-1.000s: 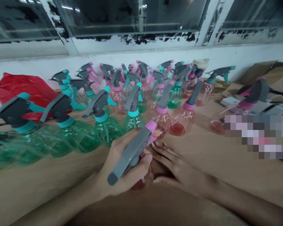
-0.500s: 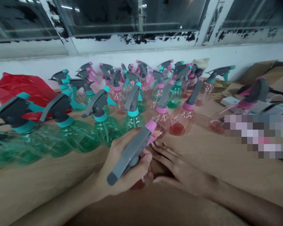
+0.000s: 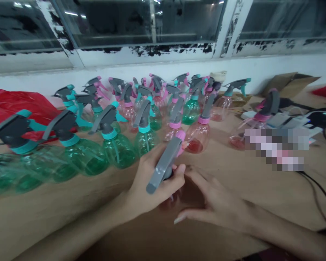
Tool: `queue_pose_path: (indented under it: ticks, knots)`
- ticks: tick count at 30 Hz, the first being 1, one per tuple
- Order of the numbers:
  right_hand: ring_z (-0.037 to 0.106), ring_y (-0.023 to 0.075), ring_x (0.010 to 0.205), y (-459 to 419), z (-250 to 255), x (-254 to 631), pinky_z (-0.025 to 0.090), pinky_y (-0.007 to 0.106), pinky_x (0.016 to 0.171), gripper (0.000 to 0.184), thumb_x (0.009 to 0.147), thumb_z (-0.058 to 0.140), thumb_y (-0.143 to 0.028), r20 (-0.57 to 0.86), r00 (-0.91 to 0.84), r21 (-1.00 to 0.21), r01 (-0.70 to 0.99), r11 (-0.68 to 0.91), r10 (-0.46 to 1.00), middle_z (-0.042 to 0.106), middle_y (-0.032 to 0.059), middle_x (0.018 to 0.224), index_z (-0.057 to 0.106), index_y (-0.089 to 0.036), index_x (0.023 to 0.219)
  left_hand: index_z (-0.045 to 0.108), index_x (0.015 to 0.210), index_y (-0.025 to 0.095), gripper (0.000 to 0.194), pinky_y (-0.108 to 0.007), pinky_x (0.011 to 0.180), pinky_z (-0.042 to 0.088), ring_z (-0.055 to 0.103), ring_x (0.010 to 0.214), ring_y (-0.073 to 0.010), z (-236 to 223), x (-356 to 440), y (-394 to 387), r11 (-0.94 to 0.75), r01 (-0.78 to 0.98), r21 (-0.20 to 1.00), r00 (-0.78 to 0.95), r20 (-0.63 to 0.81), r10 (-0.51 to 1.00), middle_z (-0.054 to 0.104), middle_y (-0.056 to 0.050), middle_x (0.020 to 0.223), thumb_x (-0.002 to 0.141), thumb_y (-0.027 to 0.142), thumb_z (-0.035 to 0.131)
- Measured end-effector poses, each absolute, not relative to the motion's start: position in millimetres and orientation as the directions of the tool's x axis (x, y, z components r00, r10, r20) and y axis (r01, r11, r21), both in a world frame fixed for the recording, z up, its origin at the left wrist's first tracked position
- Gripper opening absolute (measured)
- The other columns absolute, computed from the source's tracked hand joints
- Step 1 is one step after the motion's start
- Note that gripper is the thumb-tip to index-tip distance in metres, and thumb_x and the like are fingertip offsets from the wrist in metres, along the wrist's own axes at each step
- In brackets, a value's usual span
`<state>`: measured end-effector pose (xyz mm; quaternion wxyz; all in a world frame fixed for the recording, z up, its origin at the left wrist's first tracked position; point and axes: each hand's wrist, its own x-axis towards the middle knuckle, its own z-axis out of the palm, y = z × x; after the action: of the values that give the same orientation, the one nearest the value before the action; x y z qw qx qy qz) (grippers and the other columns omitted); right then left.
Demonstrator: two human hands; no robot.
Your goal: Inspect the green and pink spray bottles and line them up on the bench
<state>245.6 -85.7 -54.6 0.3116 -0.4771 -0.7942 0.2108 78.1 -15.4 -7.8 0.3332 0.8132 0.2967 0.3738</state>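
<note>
My left hand (image 3: pixel 154 185) is wrapped round the neck and trigger of a pink spray bottle (image 3: pixel 165 165), whose grey head points away from me. Most of its body is hidden below the hand; a little of the reddish base shows. To the right of that bottle, my right hand (image 3: pixel 217 199) rests low over the table, thumb and fingers apart, holding nothing. Whether its fingertips touch the bottle I cannot tell. Just beyond the hands stand another pink spray bottle (image 3: pixel 198 136) and a green spray bottle (image 3: pixel 119 150), each with some liquid at the bottom.
Several more green and pink spray bottles crowd the back and left of the table (image 3: pixel 84 206). A red plastic bag (image 3: pixel 21 108) lies behind them at the left. On the right are a pink bottle (image 3: pixel 237 137), a cardboard box (image 3: pixel 285 85) and black cables (image 3: pixel 319 185).
The left hand has shifted right and slightly up in view with the spray bottle. The right hand's thumb and fingers have spread wider. The whole view has swung slightly.
</note>
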Motion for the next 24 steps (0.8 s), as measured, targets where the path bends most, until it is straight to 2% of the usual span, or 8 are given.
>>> queue_pose_path:
  ticks: [3,7,11,13,15,17,19,24]
  knots:
    - [0.062,0.0247,0.103,-97,-50,255,0.053,0.036,0.084,0.076,0.073,0.068,-0.057,0.319,-0.256,-0.625,0.667,0.406,0.912,0.063,0.0064,0.114,0.037,-0.024,0.135,0.056,0.108,0.024,0.028,-0.037,0.065,0.055,0.065,0.077,-0.0220,-13,103,-19,-0.594,0.192,0.781,0.558,0.411,0.721,0.066,-0.004,0.092,0.081,0.026,0.058]
    - [0.058,0.0285,0.108,-106,-57,274,0.052,0.041,0.086,0.073,0.074,0.067,-0.057,0.409,-0.125,-0.577,0.733,0.362,0.904,0.059,0.0116,0.120,0.039,-0.020,0.131,0.054,0.112,0.021,0.032,-0.047,0.091,0.051,0.061,0.105,-0.0271,-17,143,-21,-0.625,0.067,0.778,0.596,0.471,0.650,0.062,-0.009,0.116,0.082,0.030,0.062]
    - [0.057,0.0289,0.107,-112,-64,297,0.050,0.045,0.089,0.057,0.080,0.062,-0.051,0.482,-0.045,-0.505,0.801,0.320,0.875,0.059,0.0121,0.117,0.046,-0.019,0.125,0.053,0.115,0.020,0.036,-0.045,0.096,0.048,0.060,0.109,-0.0255,-18,182,-24,-0.619,-0.018,0.785,0.654,0.478,0.587,0.062,-0.010,0.117,0.082,0.030,0.063]
    - [0.056,0.0292,0.107,-114,-62,309,0.049,0.047,0.092,0.050,0.082,0.059,-0.046,0.498,-0.028,-0.475,0.827,0.299,0.867,0.059,0.0121,0.115,0.048,-0.019,0.124,0.050,0.116,0.021,0.039,-0.043,0.093,0.051,0.062,0.106,-0.0240,-18,196,-25,-0.609,-0.051,0.791,0.675,0.477,0.563,0.062,-0.009,0.118,0.081,0.028,0.064]
    - [0.053,0.0299,0.112,-115,-57,322,0.048,0.048,0.093,0.046,0.083,0.058,-0.042,0.489,-0.035,-0.443,0.851,0.283,0.871,0.058,0.0122,0.116,0.050,-0.020,0.121,0.044,0.123,0.022,0.050,-0.042,0.092,0.052,0.061,0.107,-0.0243,-19,206,-25,-0.598,-0.078,0.797,0.683,0.480,0.551,0.058,-0.010,0.124,0.079,0.027,0.067]
    - [0.050,0.0312,0.115,-114,-50,336,0.047,0.049,0.093,0.042,0.082,0.059,-0.041,0.474,-0.044,-0.395,0.882,0.257,0.879,0.056,0.0125,0.118,0.053,-0.021,0.118,0.033,0.133,0.023,0.068,-0.045,0.100,0.047,0.052,0.121,-0.0270,-22,208,-24,-0.602,-0.092,0.794,0.675,0.494,0.548,0.047,-0.012,0.137,0.076,0.027,0.069]
    - [0.049,0.0326,0.116,-111,-45,350,0.048,0.050,0.092,0.040,0.082,0.059,-0.041,0.469,-0.025,-0.348,0.913,0.211,0.883,0.054,0.0134,0.121,0.054,-0.021,0.116,0.025,0.139,0.022,0.078,-0.050,0.111,0.033,0.036,0.134,-0.0292,-28,203,-22,-0.628,-0.075,0.775,0.653,0.514,0.556,0.038,-0.013,0.144,0.075,0.027,0.070]
    - [0.050,0.0361,0.116,-84,-46,379,0.044,0.056,0.093,0.052,0.081,0.061,-0.050,0.503,0.062,-0.279,0.956,0.095,0.862,0.055,0.0152,0.122,0.049,-0.021,0.122,0.040,0.127,0.022,0.049,-0.049,0.103,0.041,0.049,0.121,-0.0270,-49,164,-19,-0.702,0.073,0.709,0.616,0.522,0.591,0.050,-0.011,0.130,0.082,0.020,0.060]
